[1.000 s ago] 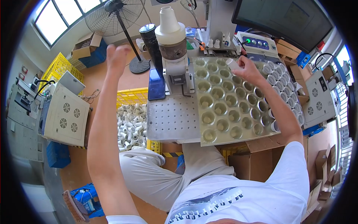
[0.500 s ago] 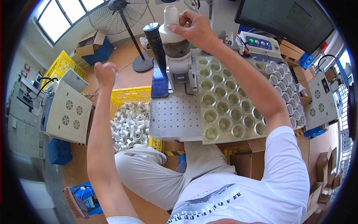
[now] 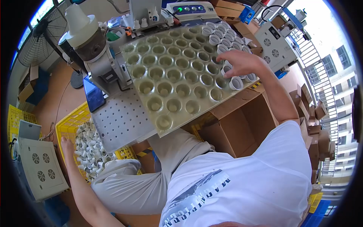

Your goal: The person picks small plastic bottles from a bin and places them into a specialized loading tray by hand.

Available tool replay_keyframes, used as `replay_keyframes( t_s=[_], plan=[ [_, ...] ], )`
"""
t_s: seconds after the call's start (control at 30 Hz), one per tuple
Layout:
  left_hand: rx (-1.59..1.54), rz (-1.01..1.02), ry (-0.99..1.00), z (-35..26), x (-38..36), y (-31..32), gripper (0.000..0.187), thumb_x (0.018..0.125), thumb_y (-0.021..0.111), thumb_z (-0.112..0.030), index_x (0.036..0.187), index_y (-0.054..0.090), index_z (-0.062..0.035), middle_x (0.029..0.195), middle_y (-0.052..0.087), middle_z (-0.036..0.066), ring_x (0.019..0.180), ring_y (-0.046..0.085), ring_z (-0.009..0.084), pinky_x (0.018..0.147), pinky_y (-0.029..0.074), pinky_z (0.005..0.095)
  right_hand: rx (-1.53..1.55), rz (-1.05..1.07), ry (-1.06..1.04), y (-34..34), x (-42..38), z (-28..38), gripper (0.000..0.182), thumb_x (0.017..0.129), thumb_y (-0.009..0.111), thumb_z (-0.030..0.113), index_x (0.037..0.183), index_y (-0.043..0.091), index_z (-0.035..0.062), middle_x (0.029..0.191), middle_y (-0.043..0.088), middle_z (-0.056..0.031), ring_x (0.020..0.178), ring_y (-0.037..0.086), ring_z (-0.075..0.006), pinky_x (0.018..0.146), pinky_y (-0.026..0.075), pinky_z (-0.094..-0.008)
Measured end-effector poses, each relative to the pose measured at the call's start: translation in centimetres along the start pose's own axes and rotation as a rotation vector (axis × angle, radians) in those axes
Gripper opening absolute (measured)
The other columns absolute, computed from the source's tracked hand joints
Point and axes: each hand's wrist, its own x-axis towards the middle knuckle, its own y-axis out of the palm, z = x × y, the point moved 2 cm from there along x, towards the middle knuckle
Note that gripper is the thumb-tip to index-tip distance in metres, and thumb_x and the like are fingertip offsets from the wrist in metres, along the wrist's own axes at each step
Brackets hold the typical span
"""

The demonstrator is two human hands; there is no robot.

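Observation:
My right hand [image 3: 242, 63] is over the right end of the moulded tray [image 3: 177, 75], its thumb and fingers spread beside a white cup-shaped part [image 3: 236, 83]. Several such white parts stand in rows at that end of the tray. My left hand [image 3: 67, 146] is low at the left, by the rim of the yellow crate [image 3: 62, 126]; its fingers are too small and blurred to read. The crate holds many small white parts [image 3: 90, 147]. At the upper left, a white fitting [image 3: 81, 22] sits on top of the machine [image 3: 102, 68].
A perforated metal plate [image 3: 121, 117] and a dark phone [image 3: 92, 94] lie beside the machine. An open cardboard box [image 3: 242, 125] stands under the tray. A control box [image 3: 191, 10] with knobs is behind. A fan [image 3: 41, 28] stands at the left.
The view has turned right. My right hand has left the white fitting on the machine and moved to the white parts on the tray. My left hand has come down to the yellow crate.

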Motion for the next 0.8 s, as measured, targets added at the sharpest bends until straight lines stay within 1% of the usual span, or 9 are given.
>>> replay_keyframes(
  t_s=[0.13,0.2,0.27,0.33,0.43,0.63,0.67,0.73,0.8],
  plan=[
    [0.040,-0.008,0.114,-0.8,0.5,0.7,0.024,0.080,0.043,-0.010,0.095,0.048,0.0079,0.090,0.055,0.030,0.076,0.056,0.0442,0.068,0.045,0.0484,-0.054,0.040,0.035,3.1,-0.4,-1.4,0.050,0.073,0.072,0.022,0.118,0.054,0.0090,0.114,0.058,-0.0123,0.113,0.051,-0.0283,0.093,0.042,-0.0407],
    [0.041,-0.011,0.120,-1.1,-0.1,0.1,0.023,0.080,0.043,-0.010,0.094,0.048,0.0077,0.090,0.054,0.030,0.075,0.056,0.0428,0.067,0.046,0.0480,-0.080,0.049,0.052,2.7,-0.1,-1.5,0.046,0.072,0.071,0.020,0.113,0.056,0.0069,0.106,0.060,-0.0128,0.107,0.055,-0.0293,0.088,0.044,-0.0415],
    [-0.101,0.029,-0.056,-3.7,-2.6,-1.4,0.022,0.079,0.043,-0.010,0.091,0.046,0.0078,0.085,0.055,0.029,0.069,0.058,0.0385,0.061,0.048,0.0451,-0.089,0.043,0.033,1.8,0.4,-1.3,0.044,0.071,0.070,0.020,0.110,0.057,0.0060,0.101,0.061,-0.0136,0.102,0.057,-0.0303,0.085,0.045,-0.0414],
    [-0.172,0.046,-0.079,-3.0,-3.4,-2.0,0.021,0.078,0.042,-0.009,0.091,0.046,0.0077,0.082,0.055,0.028,0.065,0.058,0.0366,0.057,0.048,0.0435,-0.099,0.035,0.014,0.5,0.9,-1.2,0.042,0.070,0.069,0.020,0.107,0.058,0.0050,0.096,0.062,-0.0145,0.096,0.059,-0.0312,0.082,0.046,-0.0413],
    [-0.242,0.065,-0.126,-2.3,-4.6,-2.5,0.022,0.076,0.042,-0.009,0.090,0.045,0.0079,0.077,0.055,0.026,0.059,0.058,0.0348,0.053,0.049,0.0418,0.043,-0.067,-0.051,-2.5,2.3,-0.8,0.049,0.067,0.069,0.030,0.107,0.059,0.0029,0.088,0.063,-0.0146,0.081,0.061,-0.0272,0.071,0.047,-0.0372],
    [-0.249,0.092,-0.138,-1.1,-3.5,-1.5,0.024,0.075,0.040,-0.008,0.092,0.044,0.0085,0.081,0.055,0.026,0.059,0.058,0.0352,0.050,0.048,0.0407,0.487,-0.343,-0.217,-2.9,10.9,2.9,0.052,0.069,0.069,0.034,0.107,0.057,-0.0007,0.086,0.063,-0.0139,0.077,0.060,-0.0234,0.068,0.047,-0.0342],
    [-0.132,0.100,-0.007,0.3,-2.6,-0.8,0.018,0.071,0.049,-0.005,0.083,0.052,0.0079,0.086,0.054,0.026,0.069,0.058,0.0368,0.058,0.049,0.0425,0.622,-0.422,-0.271,-2.1,12.8,3.5,0.053,0.070,0.069,0.035,0.107,0.056,-0.0008,0.086,0.062,-0.0135,0.077,0.060,-0.0232,0.069,0.047,-0.0339],
    [-0.041,0.124,0.094,2.5,-2.2,-0.2,0.009,0.064,0.062,-0.002,0.069,0.062,0.0056,0.093,0.054,0.026,0.083,0.057,0.0392,0.071,0.049,0.0448,0.512,-0.456,-0.328,0.1,15.2,4.4,0.046,0.068,0.068,0.028,0.099,0.051,-0.0010,0.086,0.061,-0.0168,0.079,0.059,-0.0289,0.071,0.046,-0.0357],
    [-0.068,0.122,0.039,1.9,-2.7,-0.3,0.008,0.061,0.068,-0.002,0.066,0.065,0.0039,0.095,0.054,0.026,0.086,0.056,0.0400,0.075,0.049,0.0447,0.376,-0.396,-0.314,0.2,15.7,5.5,0.039,0.066,0.066,0.023,0.091,0.047,-0.0001,0.084,0.059,-0.0196,0.079,0.057,-0.0338,0.071,0.045,-0.0387]
  ],
)
